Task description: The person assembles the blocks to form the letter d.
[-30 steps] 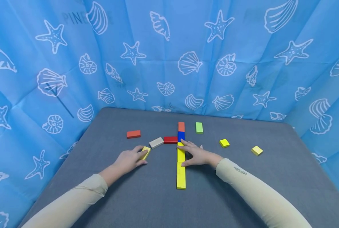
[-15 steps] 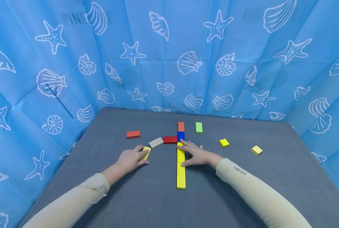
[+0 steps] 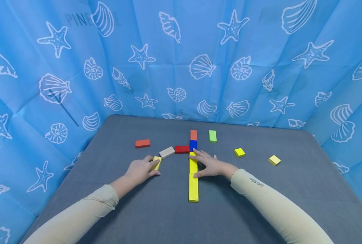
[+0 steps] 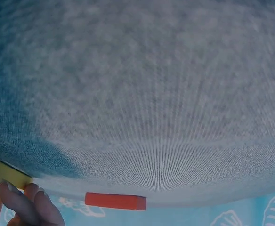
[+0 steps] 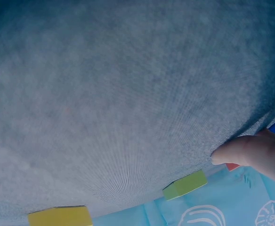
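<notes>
My left hand [image 3: 139, 171] pinches a pale yellow block [image 3: 157, 162] near the lower left end of a white block [image 3: 167, 152]. In the left wrist view, fingers lie against that yellow block [image 4: 16, 179]. The white block meets a dark red block [image 3: 182, 149], which runs up to a vertical column. An orange-red block [image 3: 193, 134], a blue block [image 3: 193, 144] and two yellow blocks, the upper [image 3: 193, 166] and lower [image 3: 193, 189], form the column. My right hand [image 3: 211, 165] rests with spread fingers on its upper yellow part, partly covering it.
Apart from the row lie a red block [image 3: 142, 143] at left and a green block [image 3: 212, 136] right of the column. Two small yellow blocks, one nearer [image 3: 239, 152] and one farther right [image 3: 274, 160], lie on the grey table [image 3: 156, 210]. A blue curtain [image 3: 181, 51] hangs behind.
My left hand has shifted slightly to the right with the pale yellow block, which now stands a little nearer the white block. The right hand stays in place on the column.
</notes>
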Available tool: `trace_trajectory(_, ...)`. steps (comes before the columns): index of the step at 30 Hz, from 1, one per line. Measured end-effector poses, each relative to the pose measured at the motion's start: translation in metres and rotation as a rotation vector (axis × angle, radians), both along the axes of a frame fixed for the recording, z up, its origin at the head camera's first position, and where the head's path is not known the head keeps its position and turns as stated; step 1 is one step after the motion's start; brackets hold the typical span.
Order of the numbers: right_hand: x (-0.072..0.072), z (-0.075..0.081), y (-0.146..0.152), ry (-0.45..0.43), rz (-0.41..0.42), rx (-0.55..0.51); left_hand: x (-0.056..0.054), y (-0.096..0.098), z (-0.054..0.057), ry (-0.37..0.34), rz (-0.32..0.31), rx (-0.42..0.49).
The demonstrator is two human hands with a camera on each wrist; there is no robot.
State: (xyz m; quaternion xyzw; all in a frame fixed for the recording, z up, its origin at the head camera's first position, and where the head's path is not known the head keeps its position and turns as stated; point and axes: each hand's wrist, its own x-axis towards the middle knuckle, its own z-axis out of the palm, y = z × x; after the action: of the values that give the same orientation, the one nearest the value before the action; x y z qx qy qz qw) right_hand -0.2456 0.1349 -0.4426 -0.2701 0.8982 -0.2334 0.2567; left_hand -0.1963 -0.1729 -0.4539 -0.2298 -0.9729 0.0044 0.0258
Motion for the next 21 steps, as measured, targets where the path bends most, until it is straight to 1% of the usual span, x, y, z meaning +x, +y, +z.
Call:
trace_trajectory(5,0.0,0.0,0.0,0.0,0.005,-0.003,-0.001,0.0,-0.001,-0.006,-0.001,0.0)
trace_trajectory(14,0.0,0.001,0.002,0.002,0.002,0.005,-0.003,-0.002,0.002,-0.012,-0.016,0.0)
trace_trajectory(18,0.0,0.001,0.002,-0.002,0.004,0.0,-0.007,-0.01,0.006,-0.044,-0.011,0.067)
trace_trajectory(21,0.0,0.0,0.001,-0.002,0.003,-0.002,-0.017,-0.024,0.009,-0.066,0.022,0.126)
